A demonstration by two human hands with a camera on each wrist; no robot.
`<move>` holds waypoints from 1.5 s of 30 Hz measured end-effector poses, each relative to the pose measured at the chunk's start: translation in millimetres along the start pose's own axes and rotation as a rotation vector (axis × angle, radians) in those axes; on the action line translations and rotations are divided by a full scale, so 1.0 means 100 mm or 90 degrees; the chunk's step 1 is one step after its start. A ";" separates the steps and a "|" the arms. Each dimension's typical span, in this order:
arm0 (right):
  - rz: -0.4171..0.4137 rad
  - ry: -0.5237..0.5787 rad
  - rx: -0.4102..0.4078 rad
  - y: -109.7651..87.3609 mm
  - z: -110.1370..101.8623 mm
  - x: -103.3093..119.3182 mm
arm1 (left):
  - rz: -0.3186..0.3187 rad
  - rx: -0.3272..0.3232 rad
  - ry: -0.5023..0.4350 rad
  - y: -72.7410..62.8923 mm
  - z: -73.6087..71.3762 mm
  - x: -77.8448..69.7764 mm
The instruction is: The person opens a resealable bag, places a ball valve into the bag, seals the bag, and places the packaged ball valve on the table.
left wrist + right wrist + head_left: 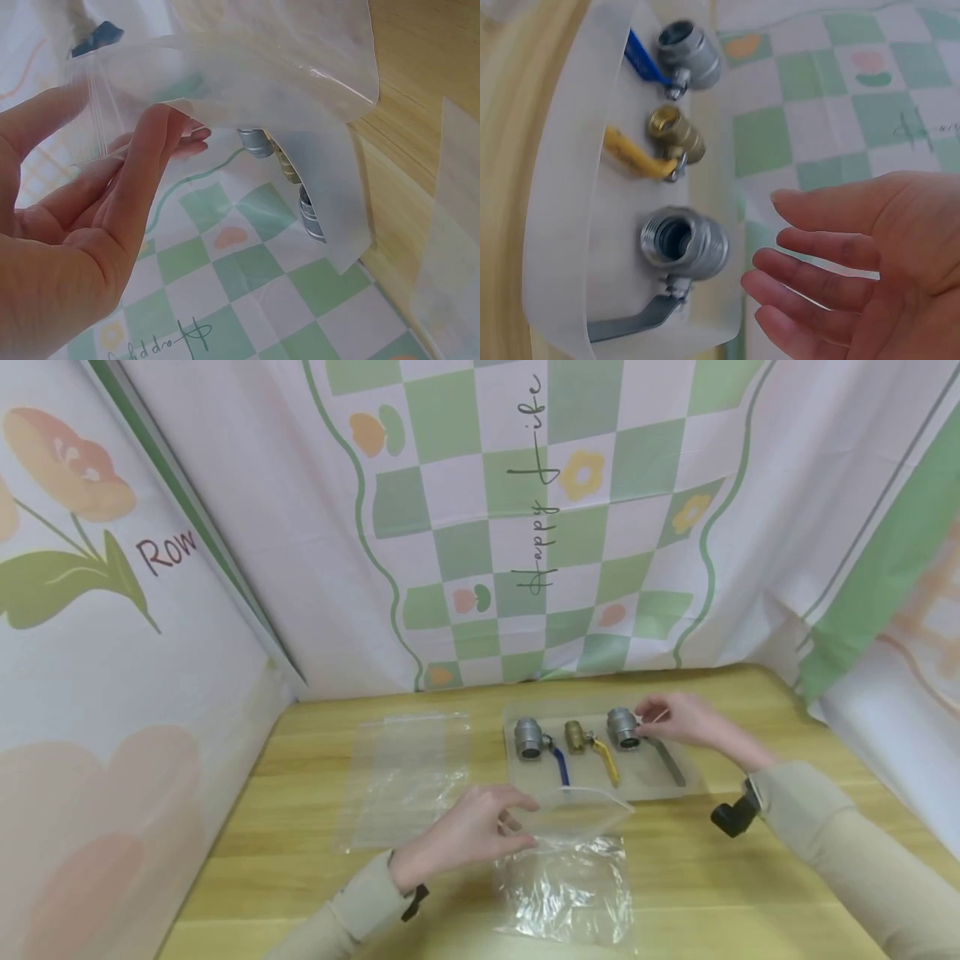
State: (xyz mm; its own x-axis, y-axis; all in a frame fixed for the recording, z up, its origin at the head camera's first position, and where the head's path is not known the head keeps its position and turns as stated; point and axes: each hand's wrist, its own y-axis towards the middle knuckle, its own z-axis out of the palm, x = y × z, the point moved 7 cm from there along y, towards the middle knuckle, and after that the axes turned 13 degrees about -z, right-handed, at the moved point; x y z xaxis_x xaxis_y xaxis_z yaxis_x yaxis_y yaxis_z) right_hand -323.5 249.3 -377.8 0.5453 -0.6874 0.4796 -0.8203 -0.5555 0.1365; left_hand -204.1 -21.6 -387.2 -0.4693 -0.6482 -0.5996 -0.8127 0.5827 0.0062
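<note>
Valve tray [538,781] between plastic bag [566,893] and checked curtain [517,485]

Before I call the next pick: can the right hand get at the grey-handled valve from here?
Probably yes: the right hand is close beside the grey-handled valve and appears to hold nothing; the tray looks uncovered there, leaving the way free.

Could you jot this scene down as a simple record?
Tray: translucent, on the wooden table
Inside: blue-handled valve, yellow-handled valve, grey-handled valve
Left hand: at the open mouth of a clear bag
Right hand: beside the grey-handled valve, holding nothing
Left of tray: flat clear plastic
Backdrop: checked cloth, green and white
</note>
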 end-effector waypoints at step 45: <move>0.068 0.052 0.130 0.28 0.28 -0.58 | -0.019 0.017 0.010 0.02 0.04 0.05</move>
State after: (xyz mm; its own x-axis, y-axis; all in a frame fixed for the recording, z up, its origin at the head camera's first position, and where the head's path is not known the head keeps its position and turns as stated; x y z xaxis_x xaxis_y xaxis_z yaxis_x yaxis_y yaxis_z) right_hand -373.3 260.2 -426.1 0.4347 -0.7121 0.5512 -0.8162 -0.5702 -0.0931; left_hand -206.4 -22.2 -393.4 -0.4504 -0.6731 -0.5865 -0.8172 0.5754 -0.0328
